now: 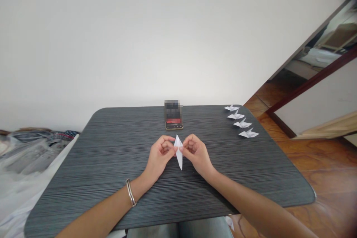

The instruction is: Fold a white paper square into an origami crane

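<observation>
A small white folded paper (179, 153), long and pointed at both ends, is held upright over the middle of the dark striped table (111, 156). My left hand (160, 156) pinches its left side with curled fingers. My right hand (196, 152) pinches its right side the same way. A metal bangle (130, 192) sits on my left wrist.
A phone (173, 116) stands propped at the table's far edge, just beyond my hands. Several finished white paper cranes (242, 122) lie in a row at the far right of the table. Clothes are heaped at the left (30, 148). Wooden floor lies to the right (320, 163).
</observation>
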Demonstrator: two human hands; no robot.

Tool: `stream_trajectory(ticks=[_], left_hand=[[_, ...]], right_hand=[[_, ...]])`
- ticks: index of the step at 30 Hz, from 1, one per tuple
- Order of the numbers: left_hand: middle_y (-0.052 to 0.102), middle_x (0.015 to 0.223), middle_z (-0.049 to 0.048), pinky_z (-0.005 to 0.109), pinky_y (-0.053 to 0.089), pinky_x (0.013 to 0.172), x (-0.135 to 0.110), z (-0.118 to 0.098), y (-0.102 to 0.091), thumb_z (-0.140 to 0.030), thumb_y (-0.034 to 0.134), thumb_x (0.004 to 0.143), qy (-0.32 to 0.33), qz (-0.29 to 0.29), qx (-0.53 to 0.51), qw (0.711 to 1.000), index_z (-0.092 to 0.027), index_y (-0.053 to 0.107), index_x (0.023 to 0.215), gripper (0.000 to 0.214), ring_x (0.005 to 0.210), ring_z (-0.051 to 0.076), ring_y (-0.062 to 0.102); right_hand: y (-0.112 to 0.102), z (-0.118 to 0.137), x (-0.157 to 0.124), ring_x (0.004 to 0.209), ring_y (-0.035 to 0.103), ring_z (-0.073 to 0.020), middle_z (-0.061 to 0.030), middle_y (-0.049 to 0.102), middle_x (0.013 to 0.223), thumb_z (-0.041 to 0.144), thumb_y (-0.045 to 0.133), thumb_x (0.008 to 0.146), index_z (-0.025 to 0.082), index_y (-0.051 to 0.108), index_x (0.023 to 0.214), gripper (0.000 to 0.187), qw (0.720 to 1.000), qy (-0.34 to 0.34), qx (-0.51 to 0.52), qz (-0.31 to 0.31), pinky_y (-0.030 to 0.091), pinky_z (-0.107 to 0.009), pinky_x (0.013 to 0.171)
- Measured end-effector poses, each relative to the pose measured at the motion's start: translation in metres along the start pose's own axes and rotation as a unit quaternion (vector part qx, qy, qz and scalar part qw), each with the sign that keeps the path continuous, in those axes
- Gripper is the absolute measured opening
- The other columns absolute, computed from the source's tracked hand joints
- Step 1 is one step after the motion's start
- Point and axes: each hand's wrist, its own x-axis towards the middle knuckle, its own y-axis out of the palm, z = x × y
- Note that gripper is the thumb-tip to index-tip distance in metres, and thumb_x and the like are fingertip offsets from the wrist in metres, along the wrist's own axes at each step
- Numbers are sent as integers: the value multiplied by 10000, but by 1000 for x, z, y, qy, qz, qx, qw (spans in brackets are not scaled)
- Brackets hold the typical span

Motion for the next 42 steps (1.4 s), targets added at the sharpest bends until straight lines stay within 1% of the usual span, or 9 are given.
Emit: stream_trajectory(ticks=[6,10,15,19,24,27,30,36,42], left_hand=[[578,607,-38,210,442,558,-1,0,0,-245,651,717,18,14,20,1000,-156,521,852,207,562,99,563],[632,729,9,230,465,616,0,-1,-1,-253,638,731,26,23,49,998,-144,587,803,141,647,119,593],[606,655,-1,230,456,584,1,-1,-2,-280,645,718,25,25,88,995,-142,616,704,142,599,120,563],[574,652,2,209,416,538,-1,-2,-1,-291,615,745,58,20,160,985,-145,619,677,161,589,113,526],[586,679,15,212,415,557,-3,-2,1,-279,578,776,93,30,240,966,-156,618,665,171,641,129,543],[601,701,18,221,441,581,-3,2,1,-284,588,771,80,30,223,971,-156,607,725,138,648,131,558],[620,703,15,234,466,612,-3,6,0,-281,638,733,68,28,185,980,-159,602,798,143,642,132,577],[641,774,34,228,464,636,-1,5,-5,-251,658,718,108,7,169,980,-158,656,707,94,711,140,595],[639,750,33,232,457,612,0,3,-3,-243,665,706,89,0,162,983,-154,652,666,99,690,143,590]], right_hand=[[0,-1,4,465,496,-87,67,543,559,318,662,709,204,493,840,242,1000,10,27,5,412,-217,471],[-1,0,2,511,516,-90,41,556,605,321,643,734,196,539,808,179,1000,-9,-8,7,427,-215,481],[-3,-2,1,544,514,-104,25,538,608,325,619,758,193,575,751,139,998,-20,-57,19,422,-222,485],[-4,-2,3,590,502,-112,13,513,667,321,632,745,200,591,723,130,997,-39,-64,8,419,-220,490],[-4,2,4,612,482,-123,-3,500,700,323,656,717,196,614,634,157,997,-57,-53,-1,399,-223,474],[-5,4,4,599,470,-119,4,489,688,330,666,708,196,610,610,175,998,-57,-36,-15,399,-230,494],[-5,4,4,640,493,-129,3,510,700,331,658,721,201,614,635,162,998,-59,-23,-19,423,-256,585],[-3,3,5,667,519,-143,8,545,697,341,666,712,215,606,689,142,999,-45,24,2,432,-284,661],[-4,1,4,671,524,-146,6,527,706,324,668,706,212,590,658,145,997,-70,-7,-14,434,-280,643]])
